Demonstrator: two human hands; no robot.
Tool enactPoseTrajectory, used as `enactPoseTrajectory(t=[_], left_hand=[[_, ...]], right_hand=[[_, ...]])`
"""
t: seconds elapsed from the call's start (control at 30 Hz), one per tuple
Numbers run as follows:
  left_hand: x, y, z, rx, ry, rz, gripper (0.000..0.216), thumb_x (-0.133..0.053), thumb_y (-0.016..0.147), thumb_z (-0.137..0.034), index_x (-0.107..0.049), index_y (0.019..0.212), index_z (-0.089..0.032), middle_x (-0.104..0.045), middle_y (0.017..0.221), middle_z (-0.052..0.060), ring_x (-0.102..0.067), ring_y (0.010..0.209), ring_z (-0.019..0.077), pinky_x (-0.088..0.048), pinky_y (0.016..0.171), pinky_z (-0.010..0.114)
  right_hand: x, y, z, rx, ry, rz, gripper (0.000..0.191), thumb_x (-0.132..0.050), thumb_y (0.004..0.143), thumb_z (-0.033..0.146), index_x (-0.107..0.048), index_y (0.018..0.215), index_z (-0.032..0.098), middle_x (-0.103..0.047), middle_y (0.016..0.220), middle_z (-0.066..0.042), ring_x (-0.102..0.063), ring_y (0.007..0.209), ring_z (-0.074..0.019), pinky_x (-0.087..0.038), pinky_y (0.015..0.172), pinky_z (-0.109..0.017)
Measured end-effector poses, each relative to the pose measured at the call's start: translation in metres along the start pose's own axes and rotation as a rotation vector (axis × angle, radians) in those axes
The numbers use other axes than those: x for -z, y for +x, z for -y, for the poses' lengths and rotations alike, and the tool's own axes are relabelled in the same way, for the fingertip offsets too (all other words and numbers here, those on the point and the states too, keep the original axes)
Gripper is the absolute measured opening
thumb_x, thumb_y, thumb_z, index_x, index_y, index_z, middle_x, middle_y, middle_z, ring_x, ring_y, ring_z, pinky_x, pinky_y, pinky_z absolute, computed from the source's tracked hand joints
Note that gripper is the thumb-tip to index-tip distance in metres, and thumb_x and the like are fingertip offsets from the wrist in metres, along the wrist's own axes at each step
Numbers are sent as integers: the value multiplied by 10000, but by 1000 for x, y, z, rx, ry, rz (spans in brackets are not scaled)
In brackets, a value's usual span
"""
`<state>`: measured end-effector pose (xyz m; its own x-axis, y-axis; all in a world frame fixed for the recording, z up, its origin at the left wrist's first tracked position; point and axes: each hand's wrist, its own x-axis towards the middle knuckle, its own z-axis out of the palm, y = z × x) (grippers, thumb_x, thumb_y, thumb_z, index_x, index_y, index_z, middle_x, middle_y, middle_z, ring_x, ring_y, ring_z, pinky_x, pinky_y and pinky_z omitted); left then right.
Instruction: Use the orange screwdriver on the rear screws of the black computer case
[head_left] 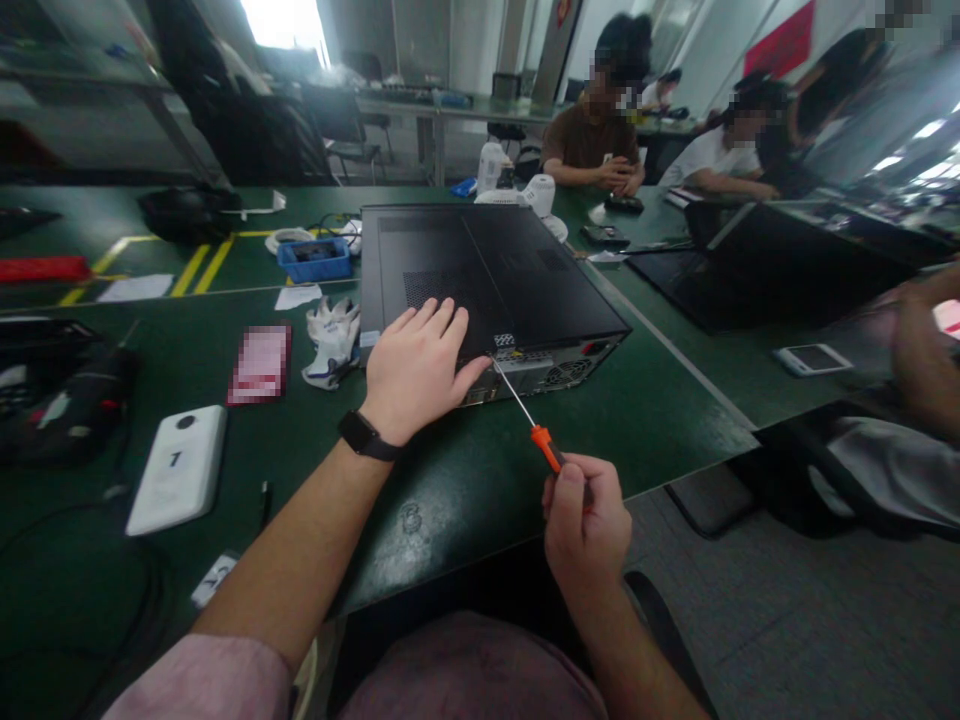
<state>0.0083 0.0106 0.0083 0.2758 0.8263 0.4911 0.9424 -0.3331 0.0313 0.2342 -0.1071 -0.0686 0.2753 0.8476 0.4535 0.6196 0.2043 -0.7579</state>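
Note:
A black computer case [480, 255] lies on its side on the green table, its back panel with a fan grille facing me. My left hand [420, 365] rests on the case's top face near that edge, fingers stretched out and thumb pointing to the right. In my right hand [589, 510] is a screwdriver [544, 440] with an orange and black handle. Its long thin shaft reaches up to the case's rear edge, with the tip close to my left thumb. Whether the tip sits in a screw is too small to tell.
Left of the case are a work glove [330, 340], a blue bin [315, 260], a pink card [259, 363] and a white device [178, 470]. A phone [814, 360] and another dark case [787, 260] are on the right. People sit across the table.

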Motion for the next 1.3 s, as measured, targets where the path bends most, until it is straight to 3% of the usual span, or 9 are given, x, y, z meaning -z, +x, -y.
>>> enactPoseTrajectory(t=[0.17,0.33,0.6,0.7,0.93,1.1,1.3], left_hand=[[-1,0,1,-5,-3,-12,624,-569,1106,-504,-650,1557,-80,-656,1625,238,-598,1542,422,-472,1280,570],[0,0,0,-9,2,-11,631,-570,1108,-499,-653,1541,-47,-653,1626,246,-610,1528,429,-476,1273,558],[1,-1,0,-12,17,-8,618,-547,1118,-492,-649,1543,-55,-656,1628,234,-608,1531,419,-480,1273,545],[1,-1,0,-3,2,0,623,-549,1114,-499,-647,1554,-68,-651,1632,238,-600,1542,420,-473,1279,558],[3,1,-1,2,-12,17,640,-538,1113,-495,-641,1556,-45,-641,1637,254,-589,1549,429,-465,1283,575],[4,0,-1,-4,2,16,640,-547,1112,-495,-642,1553,-42,-644,1636,249,-587,1550,424,-465,1284,557],[2,0,-1,-6,-10,2,638,-548,1112,-492,-645,1550,-38,-647,1631,253,-599,1538,431,-464,1285,568]], right_hand=[[0,3,8,55,112,34,205,-603,1062,371,-637,1198,220,-658,652,74,-613,478,-136,-495,499,-256],[3,6,19,128,33,-2,180,-658,986,321,-648,1136,221,-678,665,65,-606,457,-129,-478,483,-249],[3,5,8,1,-23,16,306,-567,1089,487,-682,1001,217,-680,613,41,-643,478,-150,-487,504,-263],[2,4,8,-28,32,33,306,-553,1096,492,-673,1038,216,-673,627,47,-618,475,-141,-484,494,-258],[4,7,23,79,35,41,211,-679,952,361,-640,1110,229,-653,637,72,-568,448,-134,-451,476,-255],[3,8,21,50,-29,-14,230,-663,982,439,-692,1049,221,-686,644,39,-606,459,-153,-469,477,-269],[3,6,12,-50,-57,-9,397,-606,1045,591,-725,1012,213,-688,606,22,-647,477,-182,-492,492,-288]])
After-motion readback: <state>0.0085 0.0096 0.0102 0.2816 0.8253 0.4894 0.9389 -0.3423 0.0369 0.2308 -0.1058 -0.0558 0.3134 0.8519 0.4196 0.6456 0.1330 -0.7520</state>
